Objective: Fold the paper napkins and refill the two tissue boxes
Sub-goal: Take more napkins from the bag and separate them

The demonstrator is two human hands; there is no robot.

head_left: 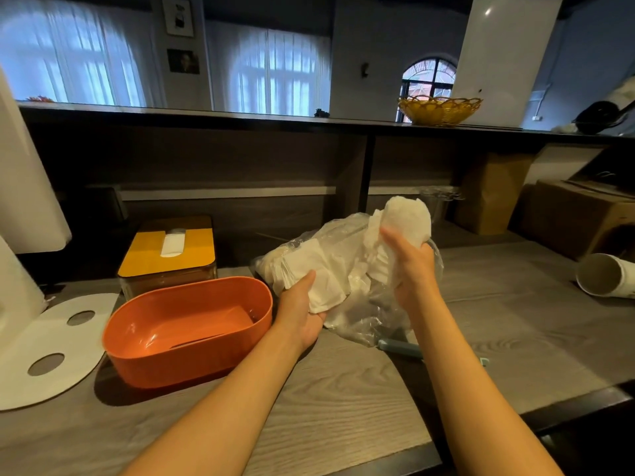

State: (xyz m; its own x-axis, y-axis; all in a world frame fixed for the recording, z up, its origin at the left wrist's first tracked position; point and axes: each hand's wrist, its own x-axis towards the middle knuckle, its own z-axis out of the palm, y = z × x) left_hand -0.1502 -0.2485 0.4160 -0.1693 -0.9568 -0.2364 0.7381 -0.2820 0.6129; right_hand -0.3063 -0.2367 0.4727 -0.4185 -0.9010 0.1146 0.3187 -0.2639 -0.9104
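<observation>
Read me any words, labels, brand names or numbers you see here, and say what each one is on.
No readable text anywhere in this view.
Two framed pictures on the wall: too small and dim to show any lettering.
Yellow-lidded tissue box, orange tub, cardboard boxes: no print visible.

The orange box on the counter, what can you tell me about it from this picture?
The orange box is an oval, open-topped tub of smooth, glossy plastic with rounded corners and fairly tall walls. It stands upright on the grey wood-grain counter, lid off, and looks empty; a flat rectangular plate seems to lie at its bottom. A yellow-lidded tissue box stands just behind it, and a white board with holes lies to its left. The left hand is close beside its right end.
</observation>
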